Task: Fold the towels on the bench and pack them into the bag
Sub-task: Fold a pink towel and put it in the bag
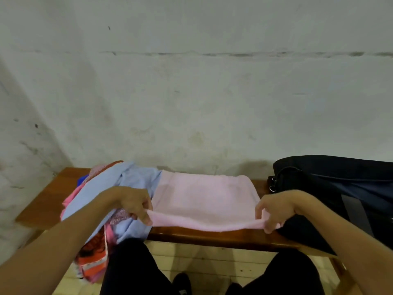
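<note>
While only the head view is on hand, entries run as follows:

- Bench (49,201): brown wood, set against a pale wall; holds all items below.
- Pink towel (204,199): spread flat at mid-bench, near edge lifted off the surface and drawn taut between both hands.
- Left hand (136,204): fingers curled, pinching the towel's near-left corner.
- Right hand (274,211): fingers curled, pinching the near-right corner, just beside the bag.
- Pile (102,199): loose cloths at the left end, a blue one on top, with pink, patterned and orange-red pieces beneath; part hangs over the front edge. Unfolded; count cannot be told.
- Bag (344,194): dark, lying on the right end of the bench. Whether it is open, or holds anything, cannot be told.
- Progress, as judged: early. The pink towel appears to be at its first fold, the near edge ready to go over to the far edge. No folded towel is seen. Remaining: finish this fold, pack it, then work through the pile.
</note>
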A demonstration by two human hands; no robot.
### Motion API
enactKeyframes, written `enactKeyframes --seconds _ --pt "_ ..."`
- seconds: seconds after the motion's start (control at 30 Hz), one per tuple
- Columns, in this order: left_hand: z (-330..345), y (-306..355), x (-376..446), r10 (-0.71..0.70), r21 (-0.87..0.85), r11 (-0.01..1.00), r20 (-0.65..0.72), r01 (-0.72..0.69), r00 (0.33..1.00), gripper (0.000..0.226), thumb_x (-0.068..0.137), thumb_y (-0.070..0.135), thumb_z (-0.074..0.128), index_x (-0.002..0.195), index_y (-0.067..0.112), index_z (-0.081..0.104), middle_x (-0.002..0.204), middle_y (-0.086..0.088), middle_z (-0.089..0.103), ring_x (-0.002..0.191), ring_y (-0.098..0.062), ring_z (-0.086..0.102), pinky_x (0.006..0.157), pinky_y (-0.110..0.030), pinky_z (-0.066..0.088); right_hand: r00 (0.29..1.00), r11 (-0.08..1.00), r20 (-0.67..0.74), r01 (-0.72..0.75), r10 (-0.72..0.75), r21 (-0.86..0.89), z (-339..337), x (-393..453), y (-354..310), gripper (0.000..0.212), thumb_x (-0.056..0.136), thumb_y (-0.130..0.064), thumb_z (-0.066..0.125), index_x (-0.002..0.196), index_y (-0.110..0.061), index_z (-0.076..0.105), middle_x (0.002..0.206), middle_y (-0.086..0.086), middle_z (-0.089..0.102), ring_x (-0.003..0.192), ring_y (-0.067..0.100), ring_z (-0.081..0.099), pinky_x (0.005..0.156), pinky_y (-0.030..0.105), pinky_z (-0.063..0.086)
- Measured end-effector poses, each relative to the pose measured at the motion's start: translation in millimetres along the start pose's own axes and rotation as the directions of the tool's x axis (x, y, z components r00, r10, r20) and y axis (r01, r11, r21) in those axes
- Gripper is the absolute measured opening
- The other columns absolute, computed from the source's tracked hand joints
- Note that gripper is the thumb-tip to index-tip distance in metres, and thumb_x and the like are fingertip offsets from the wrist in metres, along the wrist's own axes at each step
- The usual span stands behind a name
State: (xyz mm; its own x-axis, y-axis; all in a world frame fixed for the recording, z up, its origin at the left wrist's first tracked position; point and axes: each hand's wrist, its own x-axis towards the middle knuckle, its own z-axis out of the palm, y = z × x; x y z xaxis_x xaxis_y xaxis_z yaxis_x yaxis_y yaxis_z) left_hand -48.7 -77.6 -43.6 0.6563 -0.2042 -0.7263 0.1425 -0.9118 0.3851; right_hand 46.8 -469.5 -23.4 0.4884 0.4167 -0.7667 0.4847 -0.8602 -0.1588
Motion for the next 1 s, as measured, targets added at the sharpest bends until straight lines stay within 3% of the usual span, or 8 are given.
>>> enactKeyframes --seconds 0.13,0.33,0.43,0.5,0.63,0.77,0.93,1.0 --pt "34 -5 12 -0.035 0.002 0.999 0.13 0.035 0.991 0.01 0.079 0.028 0.078 0.075 0.023 0.07 0.051 0.014 0.059 0.046 0.0 0.048 0.052 -0.014 0.04 0.993 1.0 0.115 -0.021 0.018 0.021 34 16 -1 0.047 0.085 -0.022 0.071 0.131 -0.022 0.058 0.114 -0.008 0.051 0.089 0.008 0.058 0.077 0.018 0.052" --pt "55 -7 14 -0.049 0.006 0.999 0.197 0.049 0.979 0.013 0.08 0.031 0.075 0.074 0.023 0.066 0.056 0.007 0.055 0.048 -0.005 0.048 0.051 -0.016 0.042 0.982 0.997 0.188 -0.009 -0.006 0.075 41 22 -2 0.038 0.086 -0.028 0.07 0.123 -0.022 0.065 0.096 -0.012 0.058 0.089 0.009 0.061 0.092 0.025 0.054" --pt "53 -15 17 0.002 -0.001 1.0 0.039 -0.002 0.999 0.025 0.078 0.043 0.067 0.083 0.019 0.065 0.067 0.005 0.057 0.06 -0.01 0.051 0.058 -0.019 0.043 0.998 0.999 0.064 0.025 -0.027 0.029 36 29 3 0.028 0.085 -0.037 0.067 0.111 -0.026 0.067 0.098 -0.01 0.061 0.098 0.015 0.064 0.095 0.03 0.053" --pt "51 -19 19 0.026 -0.016 0.999 -0.133 -0.029 0.991 0.028 0.08 0.046 0.064 0.071 0.02 0.057 0.062 0.013 0.053 0.059 -0.005 0.05 0.059 -0.018 0.04 0.999 0.998 -0.046 0.031 -0.028 0.058 34 33 8 0.019 0.087 -0.038 0.066 0.102 -0.027 0.067 0.1 -0.01 0.061 0.096 0.013 0.063 0.092 0.029 0.053" --pt "50 -23 31 -0.024 -0.211 0.972 -0.538 -0.107 0.843 0.035 0.091 0.022 0.066 0.06 0.022 0.05 0.05 0.015 0.044 0.05 0.003 0.044 0.054 -0.014 0.033 0.936 0.991 -0.353 0.049 -0.003 0.122 32 40 13 0.009 0.095 -0.03 0.061 0.086 -0.027 0.061 0.091 -0.011 0.058 0.084 0.007 0.057 0.077 0.02 0.046" --pt "49 -23 42 -0.1 -0.341 0.924 -0.653 -0.173 0.751 0.022 0.093 0.016 0.06 0.074 0.006 0.056 0.07 -0.007 0.051 0.063 -0.011 0.046 0.056 -0.014 0.035 0.868 0.979 -0.49 0.022 0.081 0.201 31 49 17 0.019 0.097 -0.027 0.058 0.079 -0.024 0.064 0.085 -0.003 0.064 0.083 0.016 0.063 0.074 0.023 0.049" --pt "50 -33 42 -0.035 -0.562 0.773 -0.501 -0.294 0.865 0.017 0.092 0.021 0.065 0.087 0.005 0.066 0.075 -0.005 0.06 0.077 -0.012 0.06 0.07 -0.023 0.052 0.92 0.985 -0.389 0.018 0.051 0.172 34 54 25 0.023 0.093 -0.027 0.061 0.074 -0.016 0.068 0.091 -0.001 0.061 0.084 0.014 0.06 0.08 0.027 0.052" --pt "48 -39 40 0.014 -0.619 0.732 -0.403 -0.284 0.915 0.019 0.09 0.025 0.068 0.098 0.008 0.07 0.089 -0.007 0.068 0.088 -0.015 0.065 0.078 -0.026 0.054 0.929 0.979 -0.369 0.033 0.046 0.204 31 54 28 0.032 0.092 -0.028 0.062 0.062 -0.019 0.057 0.074 -0.003 0.055 0.069 0.009 0.054 0.067 0.022 0.046"
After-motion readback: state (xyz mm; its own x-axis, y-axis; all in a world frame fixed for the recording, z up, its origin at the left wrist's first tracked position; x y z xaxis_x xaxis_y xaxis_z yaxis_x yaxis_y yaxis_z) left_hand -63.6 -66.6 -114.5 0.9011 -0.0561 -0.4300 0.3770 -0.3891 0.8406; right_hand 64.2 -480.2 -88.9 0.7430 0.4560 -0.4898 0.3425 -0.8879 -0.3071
